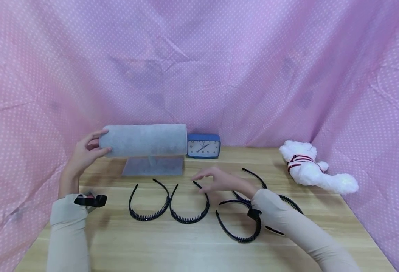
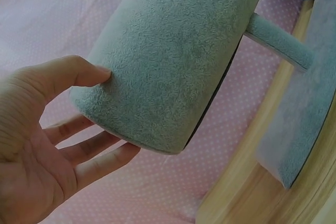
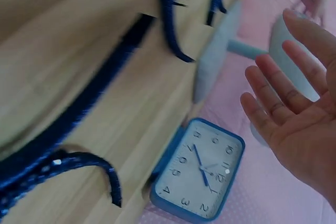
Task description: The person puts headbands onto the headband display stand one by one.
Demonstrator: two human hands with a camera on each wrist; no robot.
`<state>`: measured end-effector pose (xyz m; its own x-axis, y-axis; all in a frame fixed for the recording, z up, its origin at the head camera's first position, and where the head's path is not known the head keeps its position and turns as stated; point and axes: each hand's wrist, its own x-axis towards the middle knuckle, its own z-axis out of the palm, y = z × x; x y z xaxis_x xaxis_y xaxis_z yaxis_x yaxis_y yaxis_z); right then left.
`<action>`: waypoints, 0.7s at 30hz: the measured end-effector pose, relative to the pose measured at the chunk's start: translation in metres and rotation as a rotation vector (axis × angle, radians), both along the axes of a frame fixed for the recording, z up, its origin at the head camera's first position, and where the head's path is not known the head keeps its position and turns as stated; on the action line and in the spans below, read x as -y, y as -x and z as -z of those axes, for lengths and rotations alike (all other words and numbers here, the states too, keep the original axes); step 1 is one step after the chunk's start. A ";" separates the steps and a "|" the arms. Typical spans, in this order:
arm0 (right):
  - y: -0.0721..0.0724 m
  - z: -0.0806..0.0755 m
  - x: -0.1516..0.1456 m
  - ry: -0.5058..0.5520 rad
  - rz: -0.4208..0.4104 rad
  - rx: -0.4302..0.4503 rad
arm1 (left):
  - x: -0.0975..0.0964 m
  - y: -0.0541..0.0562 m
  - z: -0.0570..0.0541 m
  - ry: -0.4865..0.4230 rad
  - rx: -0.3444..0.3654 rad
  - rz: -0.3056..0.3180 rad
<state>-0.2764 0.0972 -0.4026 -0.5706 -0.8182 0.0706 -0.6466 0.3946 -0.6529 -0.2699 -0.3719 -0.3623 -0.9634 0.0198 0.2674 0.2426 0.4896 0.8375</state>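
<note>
A grey plush headband stand [image 1: 145, 140], a horizontal roll on a post and flat base, stands at the back left of the table. My left hand [image 1: 83, 152] grips the roll's left end, thumb [image 2: 94, 73] on the near face and fingers at its end edge in the left wrist view. Over the table right of the stand hovers my right hand [image 1: 221, 180], its fingers loosely bent around nothing. Below it lies a black toothed headband [image 1: 190, 220], touching or nearly touching another headband [image 1: 148, 218] on its left. A further headband [image 1: 243, 240] lies nearer the right forearm.
Several more black headbands [image 1: 290, 202] lie partly hidden behind the right forearm. A blue alarm clock [image 1: 203, 147] stands right beside the roll's right end. At the back right lies a white plush toy [image 1: 305, 168]. Pink dotted cloth [image 1: 199, 75] hangs around the wooden table [image 1: 145, 249].
</note>
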 end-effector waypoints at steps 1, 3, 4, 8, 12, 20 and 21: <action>-0.002 0.002 -0.001 -0.026 -0.016 -0.015 | 0.000 0.001 0.000 -0.001 0.000 0.008; -0.006 0.005 -0.002 -0.084 -0.042 -0.045 | 0.000 0.003 0.000 -0.002 0.003 0.016; -0.008 0.007 -0.002 -0.108 -0.053 -0.050 | 0.000 0.004 0.000 0.003 0.002 0.018; -0.014 0.015 -0.005 -0.169 -0.087 -0.020 | -0.001 0.006 -0.002 0.034 0.010 0.005; -0.017 0.022 -0.006 -0.213 -0.121 -0.018 | -0.003 0.007 -0.007 0.090 -0.002 -0.004; -0.023 0.029 -0.008 -0.247 -0.206 -0.120 | -0.006 0.015 -0.018 0.217 -0.081 0.033; -0.023 0.031 -0.008 -0.245 -0.208 -0.120 | -0.007 0.016 -0.018 0.226 -0.078 0.035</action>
<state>-0.2533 0.1056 -0.4334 -0.3889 -0.9173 -0.0857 -0.7963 0.3815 -0.4694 -0.2859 -0.3649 -0.3442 -0.9377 0.1205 0.3259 0.3222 0.6526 0.6858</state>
